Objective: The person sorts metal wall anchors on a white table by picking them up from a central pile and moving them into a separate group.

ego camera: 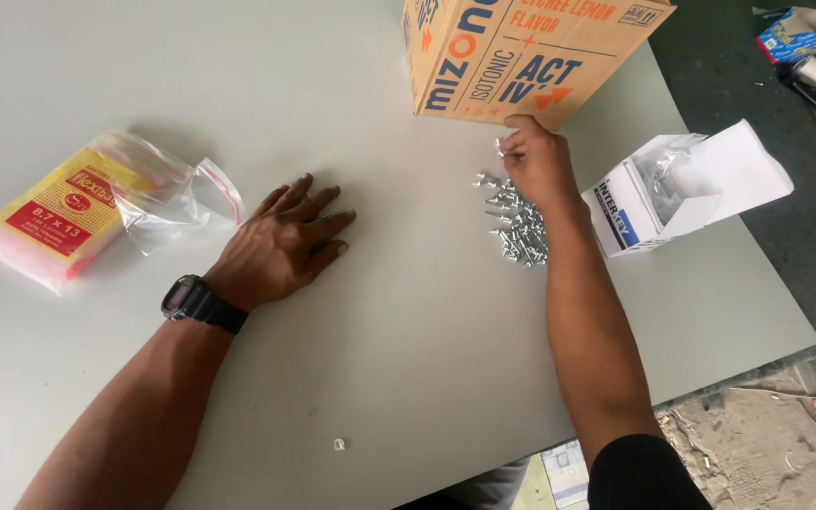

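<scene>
My left hand (283,242) lies flat, palm down, on the grey table (408,378), fingers together pointing right; a small clear bag seems to lie under its fingertips. A black watch (202,304) is on that wrist. My right hand (535,162) is over a pile of small silver screws (518,227), fingers curled and pinching a screw at the pile's far edge, just in front of a cardboard box (512,52).
A pack of clear zip bags with a red and yellow label (96,203) lies at the left. An open white carton with a plastic liner (682,184) sits right of the screws. Tools and a blue box (809,57) lie beyond the table's right edge.
</scene>
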